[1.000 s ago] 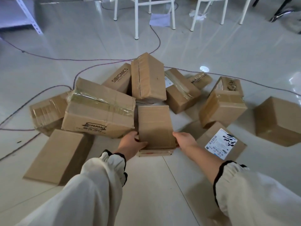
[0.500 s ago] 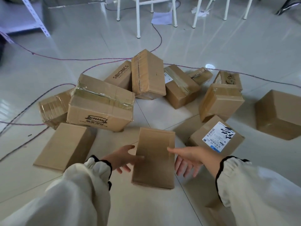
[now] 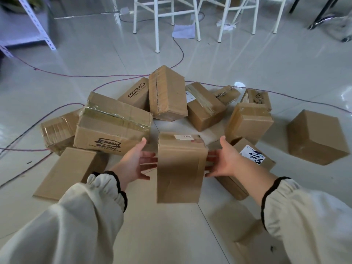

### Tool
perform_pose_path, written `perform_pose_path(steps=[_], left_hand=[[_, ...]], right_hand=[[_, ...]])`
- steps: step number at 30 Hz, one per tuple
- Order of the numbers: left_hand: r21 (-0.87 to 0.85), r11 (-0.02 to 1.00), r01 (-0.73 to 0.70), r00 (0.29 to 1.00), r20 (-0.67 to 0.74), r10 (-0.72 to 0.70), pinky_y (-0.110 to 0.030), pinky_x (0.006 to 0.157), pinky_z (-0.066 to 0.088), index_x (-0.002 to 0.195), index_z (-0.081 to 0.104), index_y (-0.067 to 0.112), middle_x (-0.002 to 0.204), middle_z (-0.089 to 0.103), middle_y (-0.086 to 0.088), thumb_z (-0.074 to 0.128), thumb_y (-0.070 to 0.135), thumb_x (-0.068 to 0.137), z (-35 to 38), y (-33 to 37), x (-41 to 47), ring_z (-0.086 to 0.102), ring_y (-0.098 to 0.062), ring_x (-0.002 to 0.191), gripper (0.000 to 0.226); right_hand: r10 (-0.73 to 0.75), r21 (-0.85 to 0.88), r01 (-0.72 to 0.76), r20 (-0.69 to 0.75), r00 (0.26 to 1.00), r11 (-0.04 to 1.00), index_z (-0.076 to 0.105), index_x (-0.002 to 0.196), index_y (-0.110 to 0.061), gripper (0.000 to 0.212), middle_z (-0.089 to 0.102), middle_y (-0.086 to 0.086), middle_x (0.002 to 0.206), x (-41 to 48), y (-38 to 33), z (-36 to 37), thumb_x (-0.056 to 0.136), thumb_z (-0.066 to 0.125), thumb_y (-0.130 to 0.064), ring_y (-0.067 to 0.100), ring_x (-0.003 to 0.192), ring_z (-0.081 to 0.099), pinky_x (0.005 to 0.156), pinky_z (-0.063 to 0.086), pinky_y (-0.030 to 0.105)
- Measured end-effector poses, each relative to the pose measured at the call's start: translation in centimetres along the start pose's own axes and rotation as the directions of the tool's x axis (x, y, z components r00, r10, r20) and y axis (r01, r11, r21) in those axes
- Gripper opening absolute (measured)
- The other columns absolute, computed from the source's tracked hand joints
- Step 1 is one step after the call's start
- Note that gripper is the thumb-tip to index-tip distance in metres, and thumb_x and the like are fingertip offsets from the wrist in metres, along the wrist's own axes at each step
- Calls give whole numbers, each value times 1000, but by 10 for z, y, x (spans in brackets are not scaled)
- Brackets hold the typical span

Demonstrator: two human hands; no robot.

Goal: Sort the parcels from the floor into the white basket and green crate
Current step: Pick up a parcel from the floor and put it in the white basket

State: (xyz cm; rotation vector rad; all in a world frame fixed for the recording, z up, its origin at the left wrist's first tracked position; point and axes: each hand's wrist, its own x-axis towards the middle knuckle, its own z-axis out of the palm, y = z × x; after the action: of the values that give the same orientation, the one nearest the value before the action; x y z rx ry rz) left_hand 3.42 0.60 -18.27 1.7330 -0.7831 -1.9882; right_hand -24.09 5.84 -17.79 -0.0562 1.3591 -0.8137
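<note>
My left hand [image 3: 136,162] and right hand [image 3: 226,161] press the box [image 3: 181,168] between them, fingers straight and spread. The pile [image 3: 167,96] lies just beyond.

Left hand [image 3: 136,162] and right hand [image 3: 226,161] have raised the parcel [image 3: 181,168]

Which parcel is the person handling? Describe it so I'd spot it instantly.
Find the heap of brown parcels on the floor, below the white chair legs. At its near edge one narrow box sits between the left hand and right hand, straight fingers pressed to its sides. It alone is being handled, and shows a small white label on its top face.
</note>
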Motion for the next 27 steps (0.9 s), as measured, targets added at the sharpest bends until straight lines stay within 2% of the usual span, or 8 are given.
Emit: perform_pose_path(steps=[4, 6, 8, 12, 16, 19, 24, 27], left_hand=[[172, 983, -62, 995, -64, 74, -49, 77, 56, 103, 65, 9, 75, 74, -10, 57, 55, 86, 5, -9, -9, 68, -26, 87, 50], [292, 955, -60, 996, -42, 75, -44, 76, 57, 106, 63, 8, 82, 70, -13, 61, 52, 85, 6, -20, -10, 67, -27, 85, 49], [374, 927, -1, 1000, 11, -4, -42, 74, 58, 109, 60, 8, 97, 66, -14, 65, 49, 83, 7, -30, -12, 65, -27, 88, 49], [403, 904, 144, 976, 94, -197, -49, 86, 54, 116, 56, -2, 119, 59, -21, 66, 27, 88, 9, -44, -11, 61, -37, 107, 42], [448, 891, 78, 985, 105, -139, -45, 81, 57, 110, 58, 5, 109, 67, -12, 68, 13, 85, 3, -48, -8, 66, -30, 98, 28], [423, 904, 60, 991, 82, -104, -40, 71, 57, 111, 54, 10, 108, 67, -11, 70, 11, 84, 1, -52, -3, 66, -28, 96, 32], [363, 931, 50, 992, 91, -89, -39, 66, 58, 118, 55, 16, 101, 72, -8, 73, 15, 81, -4, -59, 8, 70, -25, 91, 41], [346, 937, 46, 989, 118, -92, -41, 67, 59, 117, 55, 23, 101, 72, -5, 77, 22, 76, -8, -62, 9, 70, -25, 91, 47]], right_hand=[[-37, -156, 31, -32, 999, 987, 60, 95, -9, 46, 66, 13, 85, -2, 7, 3, 86, 55, -54, 29, 83, 63, 76, 52, 44], [-14, -291, 6, -26, 1000, 957, 60, 84, -13, 32, 64, 10, 74, -4, 16, 6, 87, 59, -44, 26, 72, 61, 66, 51, 35], [29, -432, -29, -6, 1000, 901, 60, 85, -13, 21, 62, 7, 77, -7, 25, 9, 89, 60, -34, 22, 70, 60, 61, 50, 31], [180, -524, -150, 8, 984, 838, 58, 104, 0, 16, 62, 14, 99, -8, 38, 12, 92, 57, -10, 25, 90, 62, 72, 56, 39], [233, -515, -202, -4, 973, 833, 56, 93, 4, 7, 64, 18, 87, -6, 45, 17, 93, 50, 3, 25, 76, 65, 66, 58, 35], [187, -558, -172, -31, 982, 812, 56, 96, 3, 6, 65, 16, 89, -1, 47, 20, 92, 52, 2, 24, 77, 65, 64, 57, 33], [165, -539, -169, -56, 985, 825, 55, 114, 4, 23, 62, 20, 118, 9, 53, 20, 92, 55, -1, 30, 105, 62, 86, 53, 38], [149, -614, -166, -79, 986, 771, 53, 116, -3, 30, 55, 18, 124, 14, 54, 14, 89, 62, -13, 33, 100, 59, 79, 53, 42]])
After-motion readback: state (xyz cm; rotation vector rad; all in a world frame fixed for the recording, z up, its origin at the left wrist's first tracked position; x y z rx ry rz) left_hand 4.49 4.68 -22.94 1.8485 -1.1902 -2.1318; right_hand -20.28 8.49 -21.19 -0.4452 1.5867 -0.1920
